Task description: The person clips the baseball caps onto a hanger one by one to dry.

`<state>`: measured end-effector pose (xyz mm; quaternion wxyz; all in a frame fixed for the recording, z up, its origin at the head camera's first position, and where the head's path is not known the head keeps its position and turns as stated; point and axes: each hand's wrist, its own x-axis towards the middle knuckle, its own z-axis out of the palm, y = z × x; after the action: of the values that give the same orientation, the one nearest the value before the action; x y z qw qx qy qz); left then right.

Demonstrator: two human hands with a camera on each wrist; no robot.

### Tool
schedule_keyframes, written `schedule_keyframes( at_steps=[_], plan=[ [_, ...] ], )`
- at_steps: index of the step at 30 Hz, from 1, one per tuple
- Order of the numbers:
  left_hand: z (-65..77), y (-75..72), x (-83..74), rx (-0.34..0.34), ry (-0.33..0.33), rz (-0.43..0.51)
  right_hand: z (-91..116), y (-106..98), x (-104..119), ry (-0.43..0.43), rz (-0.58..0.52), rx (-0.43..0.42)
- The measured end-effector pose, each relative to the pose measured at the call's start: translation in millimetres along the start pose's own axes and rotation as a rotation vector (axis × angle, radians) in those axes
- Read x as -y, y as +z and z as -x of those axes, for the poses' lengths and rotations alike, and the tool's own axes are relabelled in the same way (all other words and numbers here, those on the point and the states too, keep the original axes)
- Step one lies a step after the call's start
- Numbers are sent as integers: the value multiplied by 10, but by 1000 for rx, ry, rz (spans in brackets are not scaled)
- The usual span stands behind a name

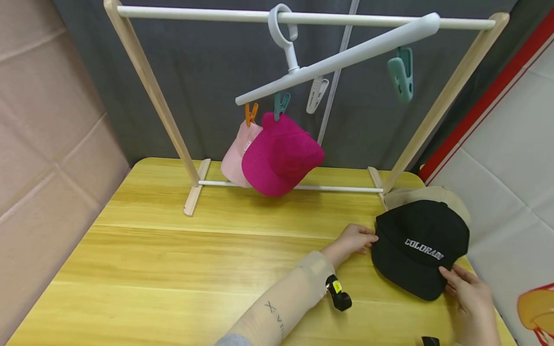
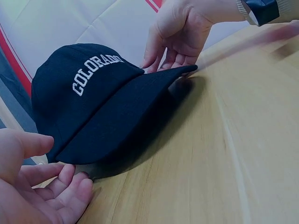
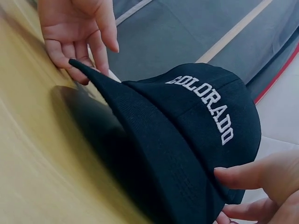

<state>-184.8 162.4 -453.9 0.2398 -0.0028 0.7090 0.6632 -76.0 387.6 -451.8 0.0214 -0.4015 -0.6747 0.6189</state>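
A black baseball cap (image 1: 421,240) with white COLORADO lettering is at the right of the table, brim toward the front. My left hand (image 1: 356,239) is at its left edge; in the left wrist view its thumb lies by the crown and its fingertips (image 2: 67,172) are under the brim. My right hand (image 1: 472,293) grips the opposite side. In the right wrist view, that hand's thumb (image 3: 233,176) presses the crown's lower edge, with fingers underneath. The brim's front edge stands above the tabletop, casting a shadow. A beige cap (image 1: 450,197) lies behind, partly hidden by the black one.
A wooden rack with a white rod (image 1: 195,14) stands at the table's back. From it a white hanger (image 1: 346,60) hangs tilted, right end higher. Clips hold a pale pink cap (image 1: 235,156) and a magenta cap (image 1: 285,154). A white clip (image 1: 317,95) and a teal clip (image 1: 401,77) hold nothing.
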Motion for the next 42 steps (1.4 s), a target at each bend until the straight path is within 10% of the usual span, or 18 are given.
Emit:
schedule_keyframes(
  at_steps=[21, 42],
  plan=[
    [-31, -88, 25, -4, 83, 11, 21, 108, 79, -154, 189, 20],
    [-29, -291, -7, 49, 133, 37, 66, 141, 52, -330, 14, 140]
  ],
)
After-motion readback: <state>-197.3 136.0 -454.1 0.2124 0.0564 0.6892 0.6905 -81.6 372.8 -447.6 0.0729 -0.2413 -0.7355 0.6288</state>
